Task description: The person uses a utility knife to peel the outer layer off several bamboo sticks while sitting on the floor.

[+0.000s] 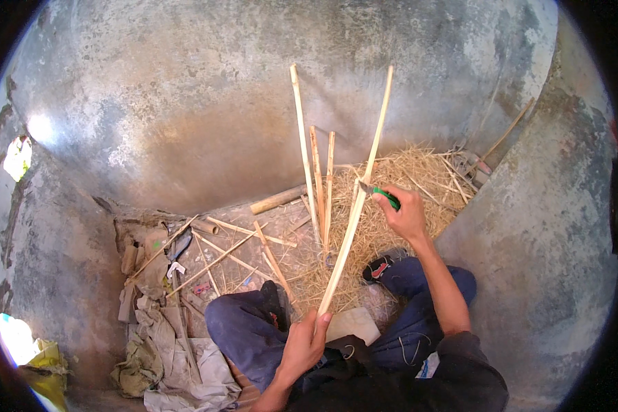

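Right now, a green-handled knife (387,198) meets a long pale bamboo strip (343,250)

My left fingers (307,329) are closed around the strip's lower end, the thumb lying along it. From there the strip slants away from me, up and a little to the right. My right fingers (397,194), farther out, are wrapped around the knife's handle, and the dark blade points left, against the strip. Beyond the blade the bamboo runs on thinner, in front of a mottled grey wall (206,103).

Past my right fingers spreads a heap of dry yellow straw (419,175). To their left, one tall pale bamboo stick (301,123) and two shorter brownish bamboo sticks (317,165) stand slanted. A thick tan bamboo pole (278,200) lies behind those.

Well left of my left fingers are crumpled grey-beige cloths (196,374), with thin loose bamboo sticks (237,248) scattered on the floor farther out. My legs, in dark blue trousers (244,336), are bent on either side of the strip. A flat cream-coloured slab (356,325) sits just right of my left fingers.
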Demonstrator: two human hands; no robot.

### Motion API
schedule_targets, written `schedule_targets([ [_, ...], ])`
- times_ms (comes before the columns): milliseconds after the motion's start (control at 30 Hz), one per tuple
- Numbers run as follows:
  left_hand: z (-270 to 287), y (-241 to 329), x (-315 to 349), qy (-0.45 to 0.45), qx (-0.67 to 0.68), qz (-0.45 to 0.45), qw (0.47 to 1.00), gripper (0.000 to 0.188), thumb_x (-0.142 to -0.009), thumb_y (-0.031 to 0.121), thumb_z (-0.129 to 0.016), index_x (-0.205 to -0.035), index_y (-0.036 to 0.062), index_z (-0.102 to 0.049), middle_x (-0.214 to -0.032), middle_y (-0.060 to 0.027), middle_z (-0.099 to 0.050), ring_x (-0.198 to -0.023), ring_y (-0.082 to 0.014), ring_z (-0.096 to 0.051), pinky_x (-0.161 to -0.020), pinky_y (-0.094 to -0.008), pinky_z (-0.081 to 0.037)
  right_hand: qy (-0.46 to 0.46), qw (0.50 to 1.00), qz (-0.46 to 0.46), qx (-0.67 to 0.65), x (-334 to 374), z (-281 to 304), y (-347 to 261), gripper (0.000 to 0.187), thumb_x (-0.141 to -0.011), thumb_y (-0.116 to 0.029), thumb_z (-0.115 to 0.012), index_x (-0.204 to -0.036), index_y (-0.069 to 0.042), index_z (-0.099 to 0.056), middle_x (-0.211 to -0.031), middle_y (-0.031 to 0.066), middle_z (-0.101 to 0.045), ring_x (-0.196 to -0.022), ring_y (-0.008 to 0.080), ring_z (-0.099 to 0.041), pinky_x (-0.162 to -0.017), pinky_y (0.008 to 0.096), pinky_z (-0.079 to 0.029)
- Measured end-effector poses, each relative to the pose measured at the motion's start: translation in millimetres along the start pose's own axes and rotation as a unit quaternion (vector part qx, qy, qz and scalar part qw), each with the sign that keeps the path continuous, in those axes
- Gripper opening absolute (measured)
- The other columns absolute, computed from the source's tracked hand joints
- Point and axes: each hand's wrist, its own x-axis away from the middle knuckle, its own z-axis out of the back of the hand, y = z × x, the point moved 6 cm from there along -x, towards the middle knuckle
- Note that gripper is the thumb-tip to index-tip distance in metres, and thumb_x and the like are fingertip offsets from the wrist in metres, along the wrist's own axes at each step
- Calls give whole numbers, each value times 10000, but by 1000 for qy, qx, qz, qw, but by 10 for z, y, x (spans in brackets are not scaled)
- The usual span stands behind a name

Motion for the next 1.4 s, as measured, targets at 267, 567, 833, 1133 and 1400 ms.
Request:
schedule_targets([
  [267, 62, -63, -117, 53, 8, -11, 999, 351, -1103, 308, -633, -982, -17, -577, -654, -260, -566, -614, -473, -627, -532, -478, -437, -114, 986, 63, -101, 599, -235, -644, 337, -990, -396, -757, -985, -60, -776, -706, 103, -685, -573, 249, -671, -537, 379, -506],
  [567, 112, 166, -249, 78, 30, -43, 996, 334, -1098, 278, -640, -975, -20, -553, -659, -273, -566, -636, -515, -616, -529, -496, -437, -117, 978, 98, -145, 884, -229, -1081, 293, -918, -310, -837, -950, -30, -759, -778, 125, -723, -627, 313, -709, -555, 379, -534],
  [833, 163, 182, -180, 101, 5, -32, 994, 316, -1098, 239, -630, -922, -8, -544, -647, -276, -558, -607, -512, -598, -514, -511, -410, -89, 988, 85, -95, 675, -213, -979, 291, -952, -356, -800, -987, -67, -779, -807, 116, -756, -648, 291, -733, -568, 377, -559],
  [1133, 67, -158, 183, 62, 13, -19, 998, 342, -1086, 248, -656, -880, -1, -543, -638, -262, -569, -585, -476, -622, -510, -466, -444, 0, 996, 55, -73, 53, 32, -198, 307, -1003, -305, -742, -895, -19, -713, -620, 83, -579, -524, 194, -536, -525, 355, -406],
  [1400, 264, -205, 99, 121, -41, -55, 990, 273, -1065, 196, -692, -903, 27, -552, -612, -215, -560, -521, -389, -613, -475, -414, -440, 72, 986, -11, -148, 66, 164, -467, 359, -1055, -382, -683, -950, -40, -701, -650, 25, -568, -535, 113, -515, -494, 320, -361],
])
